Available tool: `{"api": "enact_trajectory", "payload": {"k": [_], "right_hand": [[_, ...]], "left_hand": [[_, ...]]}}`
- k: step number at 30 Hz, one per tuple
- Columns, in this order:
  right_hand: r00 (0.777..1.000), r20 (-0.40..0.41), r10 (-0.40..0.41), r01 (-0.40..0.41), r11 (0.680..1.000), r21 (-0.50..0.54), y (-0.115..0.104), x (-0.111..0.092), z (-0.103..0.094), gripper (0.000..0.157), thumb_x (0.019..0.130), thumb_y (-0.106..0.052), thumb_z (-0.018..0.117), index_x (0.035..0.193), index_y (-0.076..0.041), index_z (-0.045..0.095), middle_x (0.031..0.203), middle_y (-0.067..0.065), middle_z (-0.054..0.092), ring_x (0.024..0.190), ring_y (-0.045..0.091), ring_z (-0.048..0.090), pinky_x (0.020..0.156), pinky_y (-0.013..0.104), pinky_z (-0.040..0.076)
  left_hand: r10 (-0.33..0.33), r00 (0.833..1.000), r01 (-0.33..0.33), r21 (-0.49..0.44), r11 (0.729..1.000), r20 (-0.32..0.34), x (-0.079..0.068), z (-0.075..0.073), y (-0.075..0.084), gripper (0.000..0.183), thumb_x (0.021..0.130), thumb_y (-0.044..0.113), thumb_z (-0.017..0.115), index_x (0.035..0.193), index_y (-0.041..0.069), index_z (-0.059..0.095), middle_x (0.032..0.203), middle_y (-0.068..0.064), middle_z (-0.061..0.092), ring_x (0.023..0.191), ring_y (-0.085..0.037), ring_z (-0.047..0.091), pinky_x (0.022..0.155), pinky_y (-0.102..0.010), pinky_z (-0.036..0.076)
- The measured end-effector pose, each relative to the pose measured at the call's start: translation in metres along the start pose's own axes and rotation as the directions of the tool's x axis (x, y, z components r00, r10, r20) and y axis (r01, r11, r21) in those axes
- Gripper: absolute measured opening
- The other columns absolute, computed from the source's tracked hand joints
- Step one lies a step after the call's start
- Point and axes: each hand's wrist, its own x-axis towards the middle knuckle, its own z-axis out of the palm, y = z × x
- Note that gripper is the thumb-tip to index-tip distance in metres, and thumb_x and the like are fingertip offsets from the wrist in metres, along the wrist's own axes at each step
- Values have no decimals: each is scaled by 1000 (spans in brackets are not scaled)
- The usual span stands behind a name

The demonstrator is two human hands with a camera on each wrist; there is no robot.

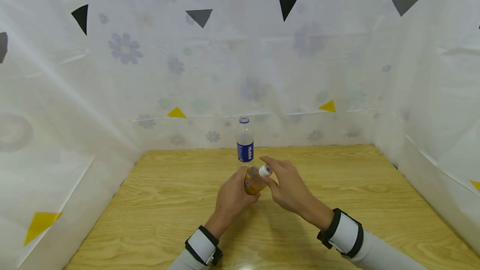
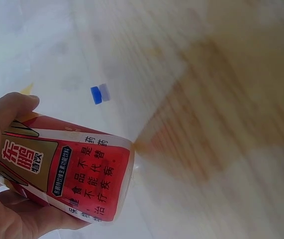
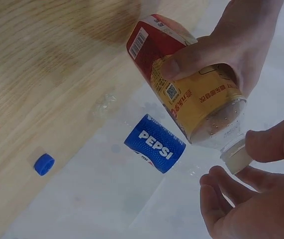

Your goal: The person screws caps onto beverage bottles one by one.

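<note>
My left hand (image 1: 232, 193) grips a clear drink bottle (image 1: 254, 181) around its red and gold label. It is tilted, its neck pointing up and to the right in the head view. At the neck is a white cap (image 3: 237, 157), pinched between the thumb and a finger of my right hand (image 1: 288, 184). Just behind both hands stands an upright Pepsi bottle (image 1: 245, 152) with a blue label and an uncovered mouth. A loose blue cap (image 3: 44, 164) lies on the table in the right wrist view; the head view does not show it.
The wooden table (image 1: 168, 203) reaches back to a white patterned sheet (image 1: 225, 74), which also encloses both sides. Black, grey and yellow triangles mark the sheet. The Pepsi bottle stands near the table's back edge.
</note>
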Motion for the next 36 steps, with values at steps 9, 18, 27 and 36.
{"api": "enact_trajectory", "payload": {"k": [9, 18, 27, 36], "right_hand": [[998, -27, -51, 52, 999, 8, -1, 1, 3, 34, 92, 11, 61, 123, -1, 65, 112, 15, 70, 99, 30, 65, 86, 49, 55], [995, -66, -69, 68, 998, -11, 0, 1, 3, 31, 87, 13, 65, 114, -2, 68, 103, 12, 70, 93, 27, 63, 81, 45, 54], [996, -76, -55, 54, 998, -16, 1, -3, 3, 32, 86, 13, 66, 113, -4, 69, 102, 11, 69, 93, 26, 63, 79, 43, 54], [993, -101, -65, 61, 997, -44, 2, -3, 6, 31, 84, 12, 69, 111, -3, 68, 99, 11, 68, 91, 26, 62, 82, 46, 52]], "left_hand": [[-14, 1000, 15, -26, 1000, 8, 0, -1, 0, 73, 73, 27, 92, 134, 16, 54, 113, -5, 72, 96, -21, 72, 79, -41, 60], [-9, 1000, 9, -20, 1000, 11, -1, 0, 0, 74, 73, 28, 92, 136, 16, 53, 114, -5, 72, 97, -21, 72, 79, -41, 60], [4, 1000, -4, -6, 1000, 14, -1, 2, 0, 74, 72, 28, 92, 134, 15, 54, 113, -5, 72, 96, -20, 72, 79, -41, 60], [18, 1000, -18, 9, 1000, 4, -1, 2, -1, 74, 72, 28, 92, 134, 14, 54, 112, -4, 72, 94, -19, 71, 77, -39, 60]]}}
